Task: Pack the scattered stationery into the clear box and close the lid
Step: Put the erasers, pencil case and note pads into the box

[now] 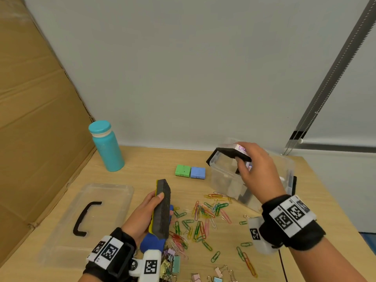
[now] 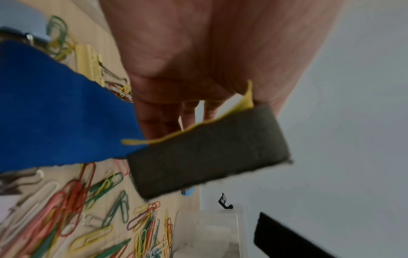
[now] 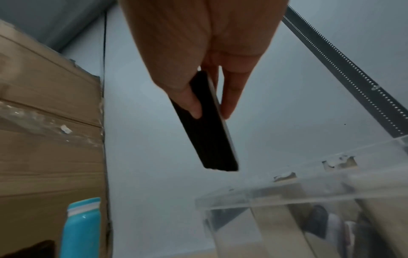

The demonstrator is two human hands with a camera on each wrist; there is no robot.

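Right hand (image 1: 257,169) at right of frame, gripping a black eraser (image 1: 231,154) tilted over the clear box's (image 1: 221,178) rim; left hand (image 1: 145,214), lower centre, clasping a second grey-felt eraser (image 1: 162,208). Mid-packing, lid (image 1: 67,224) lying off at lower left. Next, probably: lowering the black eraser flat inside, then the grey one, paper clips (image 1: 203,218) on the table (image 1: 142,159) to follow.

binder clips (image 1: 220,275) cut by btm edge | eraser label (image 1: 242,149) part hidden

lid (image 1: 105,192) left, paper clips (image 1: 203,216) centre, box (image 1: 225,180) right

Both hands raised, each gripping something.
Left hand (image 1: 144,212) curls fingers (image 2: 154,120) round; right hand (image 1: 258,171) pinches from above, wrists banded.
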